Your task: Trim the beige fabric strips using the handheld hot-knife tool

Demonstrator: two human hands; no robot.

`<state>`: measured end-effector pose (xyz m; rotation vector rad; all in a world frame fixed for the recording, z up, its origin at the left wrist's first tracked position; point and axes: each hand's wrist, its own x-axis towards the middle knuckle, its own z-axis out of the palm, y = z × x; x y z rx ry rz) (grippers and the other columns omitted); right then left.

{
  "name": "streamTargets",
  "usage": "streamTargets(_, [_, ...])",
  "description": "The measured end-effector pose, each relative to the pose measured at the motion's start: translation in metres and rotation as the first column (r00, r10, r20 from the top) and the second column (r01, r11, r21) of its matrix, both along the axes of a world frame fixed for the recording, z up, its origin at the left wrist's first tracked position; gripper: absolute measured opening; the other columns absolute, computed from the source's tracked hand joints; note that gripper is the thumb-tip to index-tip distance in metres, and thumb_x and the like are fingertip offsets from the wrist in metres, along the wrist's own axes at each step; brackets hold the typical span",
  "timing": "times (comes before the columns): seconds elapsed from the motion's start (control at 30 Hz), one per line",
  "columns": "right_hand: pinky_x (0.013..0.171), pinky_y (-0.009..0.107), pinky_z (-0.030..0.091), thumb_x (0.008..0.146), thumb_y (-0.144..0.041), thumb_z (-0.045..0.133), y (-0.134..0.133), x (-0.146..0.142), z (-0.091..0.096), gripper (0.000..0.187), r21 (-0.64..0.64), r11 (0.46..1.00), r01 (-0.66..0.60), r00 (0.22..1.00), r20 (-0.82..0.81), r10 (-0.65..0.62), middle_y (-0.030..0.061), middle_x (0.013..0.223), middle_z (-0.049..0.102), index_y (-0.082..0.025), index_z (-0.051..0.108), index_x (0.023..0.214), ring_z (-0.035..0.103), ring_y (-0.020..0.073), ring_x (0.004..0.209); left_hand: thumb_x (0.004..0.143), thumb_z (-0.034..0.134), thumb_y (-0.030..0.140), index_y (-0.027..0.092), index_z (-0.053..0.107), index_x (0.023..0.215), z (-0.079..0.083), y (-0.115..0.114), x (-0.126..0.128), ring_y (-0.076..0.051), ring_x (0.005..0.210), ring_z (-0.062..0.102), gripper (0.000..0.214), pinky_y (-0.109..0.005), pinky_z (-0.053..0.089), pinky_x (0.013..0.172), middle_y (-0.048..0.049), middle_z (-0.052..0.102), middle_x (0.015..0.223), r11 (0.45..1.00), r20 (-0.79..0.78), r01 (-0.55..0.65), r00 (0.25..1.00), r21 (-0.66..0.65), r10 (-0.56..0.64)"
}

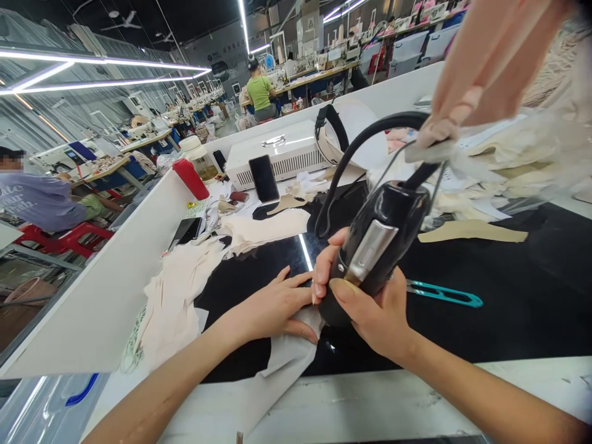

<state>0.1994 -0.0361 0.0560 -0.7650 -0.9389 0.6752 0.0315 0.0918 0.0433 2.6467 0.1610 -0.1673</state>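
My right hand [370,302] is wrapped round a black corded hand tool [383,234] with a silver lever on its side. My thumb lies by the lever's lower end. The tool tilts, and its working tip is hidden behind my fingers. My left hand [277,302] lies flat with fingers spread, pressing a pale fabric piece [291,354] onto the shiny black work surface [245,277]. Its fingertips reach close to the tool's lower end. To the right of my right hand lie turquoise thread snips [448,293].
Pale cut fabric pieces [180,296] are stacked at left. Behind stand a white vented box [277,151], a phone [263,177] and a red container [190,179]. The tool's black cable [351,154] arches up. Pink cloth [490,61] hangs at upper right. People sit beyond the partition [92,296].
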Motion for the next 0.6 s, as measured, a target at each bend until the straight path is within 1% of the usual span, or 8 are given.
streamTargets(0.13, [0.090, 0.051, 0.074, 0.099, -0.051, 0.094, -0.004, -0.002, -0.002, 0.041, 0.015, 1.000, -0.025, 1.000, 0.016, 0.024, -0.0021, 0.089, 0.076, -0.033, 0.069, 0.126, 0.082, 0.0256, 0.084, 0.097, 0.101, 0.043, 0.022, 0.078, 0.151, 0.004, -0.004, 0.002, -0.039, 0.180, 0.037, 0.062, -0.070, 0.021, 0.151, -0.0150, 0.069, 0.170, 0.999, 0.011, -0.033, 0.999, 0.015, 0.033])
streamTargets(0.23, [0.091, 0.052, 0.074, 0.098, -0.043, 0.094, -0.005, -0.001, -0.004, 0.037, -0.019, 1.000, -0.011, 0.999, 0.037, 0.012, -0.0020, 0.088, 0.076, -0.032, 0.069, 0.123, 0.082, 0.0258, 0.085, 0.099, 0.100, 0.043, 0.021, 0.078, 0.148, 0.006, -0.003, 0.004, -0.038, 0.179, 0.039, 0.058, -0.070, 0.020, 0.151, -0.0161, 0.069, 0.169, 1.000, -0.001, -0.022, 1.000, 0.021, 0.022])
streamTargets(0.3, [0.093, 0.053, 0.074, 0.098, -0.045, 0.094, -0.004, 0.000, -0.003, 0.038, -0.037, 0.999, -0.001, 0.999, 0.033, 0.002, -0.0018, 0.087, 0.076, -0.032, 0.069, 0.123, 0.082, 0.0268, 0.086, 0.096, 0.102, 0.044, 0.022, 0.076, 0.151, 0.006, -0.003, 0.002, -0.040, 0.177, 0.042, 0.065, -0.074, 0.024, 0.149, -0.0169, 0.068, 0.170, 1.000, 0.018, -0.014, 1.000, 0.023, 0.014])
streamTargets(0.37, [0.090, 0.052, 0.075, 0.097, -0.052, 0.095, -0.003, 0.000, 0.001, 0.042, -0.032, 0.999, -0.007, 1.000, 0.028, 0.008, -0.0011, 0.087, 0.077, -0.032, 0.070, 0.122, 0.082, 0.0270, 0.086, 0.096, 0.103, 0.044, 0.023, 0.074, 0.149, 0.005, -0.009, -0.005, -0.040, 0.172, 0.050, 0.064, -0.074, 0.035, 0.145, -0.0160, 0.069, 0.168, 0.998, 0.097, -0.040, 0.995, 0.042, 0.036])
streamTargets(0.43, [0.078, 0.045, 0.074, 0.096, -0.058, 0.097, -0.002, 0.000, 0.006, 0.045, -0.003, 1.000, -0.007, 1.000, 0.014, 0.007, -0.0022, 0.087, 0.076, -0.032, 0.070, 0.121, 0.079, 0.0234, 0.076, 0.102, 0.097, 0.039, 0.023, 0.073, 0.141, 0.003, -0.023, -0.017, -0.035, 0.155, 0.067, 0.049, -0.062, 0.053, 0.135, -0.0136, 0.075, 0.157, 0.987, 0.221, -0.134, 0.969, 0.088, 0.112])
streamTargets(0.5, [0.063, 0.035, 0.069, 0.095, -0.060, 0.099, -0.002, 0.000, 0.012, 0.047, 0.038, 0.999, -0.007, 1.000, -0.003, 0.007, -0.0043, 0.084, 0.075, -0.033, 0.071, 0.120, 0.073, 0.0186, 0.066, 0.114, 0.083, 0.031, 0.020, 0.072, 0.130, -0.001, -0.046, -0.030, -0.026, 0.123, 0.079, 0.022, -0.042, 0.068, 0.109, -0.0094, 0.081, 0.131, 0.938, 0.355, -0.305, 0.906, 0.167, 0.231])
streamTargets(0.57, [0.056, 0.030, 0.064, 0.093, -0.058, 0.101, 0.000, 0.001, 0.016, 0.048, 0.072, 0.997, -0.008, 1.000, -0.017, 0.009, -0.0051, 0.083, 0.074, -0.032, 0.072, 0.121, 0.069, 0.0161, 0.062, 0.120, 0.071, 0.025, 0.021, 0.070, 0.116, -0.006, -0.070, -0.041, -0.023, 0.098, 0.076, 0.005, -0.037, 0.068, 0.090, -0.0041, 0.078, 0.109, 0.882, 0.393, -0.386, 0.881, 0.271, 0.265])
streamTargets(0.6, [0.056, 0.030, 0.063, 0.093, -0.057, 0.102, 0.001, 0.001, 0.017, 0.048, 0.081, 0.997, -0.015, 1.000, -0.025, 0.018, -0.0047, 0.083, 0.075, -0.032, 0.072, 0.121, 0.069, 0.0159, 0.062, 0.121, 0.066, 0.022, 0.021, 0.069, 0.111, -0.009, -0.081, -0.045, -0.022, 0.091, 0.074, 0.010, -0.036, 0.066, 0.083, -0.0024, 0.075, 0.103, 0.871, 0.395, -0.391, 0.881, 0.299, 0.260])
